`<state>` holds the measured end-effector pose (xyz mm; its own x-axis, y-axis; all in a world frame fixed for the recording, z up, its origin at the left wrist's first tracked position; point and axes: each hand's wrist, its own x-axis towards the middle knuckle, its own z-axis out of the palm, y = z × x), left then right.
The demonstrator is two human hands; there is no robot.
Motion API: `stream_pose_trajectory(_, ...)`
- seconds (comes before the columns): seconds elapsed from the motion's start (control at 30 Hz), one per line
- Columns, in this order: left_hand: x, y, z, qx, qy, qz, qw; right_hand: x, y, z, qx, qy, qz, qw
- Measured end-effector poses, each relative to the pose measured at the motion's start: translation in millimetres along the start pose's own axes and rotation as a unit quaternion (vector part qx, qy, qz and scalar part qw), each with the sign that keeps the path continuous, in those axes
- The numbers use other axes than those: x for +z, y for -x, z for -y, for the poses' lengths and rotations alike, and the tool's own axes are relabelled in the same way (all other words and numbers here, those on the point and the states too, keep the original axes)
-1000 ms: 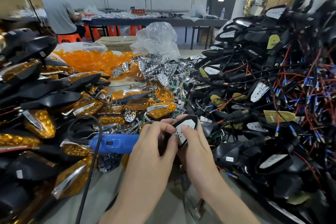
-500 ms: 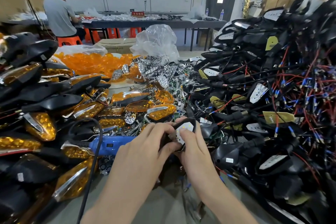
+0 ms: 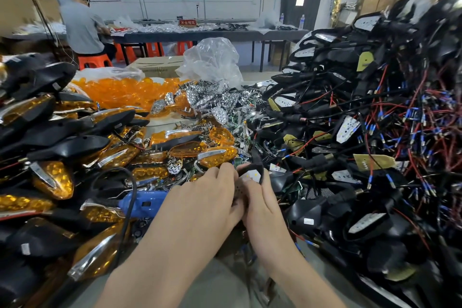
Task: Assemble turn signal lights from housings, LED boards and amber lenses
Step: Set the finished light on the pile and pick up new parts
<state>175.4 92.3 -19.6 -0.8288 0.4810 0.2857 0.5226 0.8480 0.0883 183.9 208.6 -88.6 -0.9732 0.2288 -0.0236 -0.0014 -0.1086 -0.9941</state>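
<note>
Both hands meet at the centre of the bench around one black housing (image 3: 257,166) with a white LED board (image 3: 253,175) showing inside it. My left hand (image 3: 205,197) covers its left side with fingers curled on the rim. My right hand (image 3: 260,205) grips it from below and right, thumb on the board's edge. Loose amber lenses (image 3: 220,135) lie just beyond the hands. Chrome reflectors (image 3: 200,100) are heaped further back.
Finished amber-and-black lights (image 3: 52,177) are stacked high on the left. A tall tangle of wired black housings (image 3: 362,147) fills the right. A blue corded tool (image 3: 142,204) lies left of my left hand. A bag of amber lenses (image 3: 125,90) sits behind; a person (image 3: 82,27) sits at a far table.
The housing has tilted so less of the white board shows, and my left fingers have closed further over it. Both hands stay in the same spot.
</note>
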Motion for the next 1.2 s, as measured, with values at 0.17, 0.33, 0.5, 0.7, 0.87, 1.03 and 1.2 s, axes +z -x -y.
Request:
stream_pose_trajectory(0.17,-3,2,-2,0.016,-0.010,0.010,1.000,0,3,5,0.011,-0.014,0.004,1.000)
stream_pose_trajectory(0.33,-5,-1,-1,0.035,-0.016,0.008,0.999,0,0,2,0.004,-0.016,0.012,1.000)
stream_pose_trajectory(0.5,-2,-3,0,0.051,-0.015,0.001,0.999,0,-5,-4,0.022,-0.042,0.021,0.999)
stream_pose_trajectory(0.7,13,5,14,-0.007,0.100,-0.099,0.990,-4,-14,-8,0.018,-0.166,0.002,0.986)
stream_pose_trajectory(0.87,25,7,15,-0.003,0.196,-0.143,0.970,-6,-18,-3,0.011,-0.241,0.010,0.970)
stream_pose_trajectory(1.03,27,15,13,0.037,0.205,-0.144,0.968,-5,-13,10,0.020,-0.331,0.058,0.942)
stream_pose_trajectory(1.2,35,18,6,0.050,0.187,-0.155,0.969,-5,-8,18,0.065,-0.395,0.080,0.913)
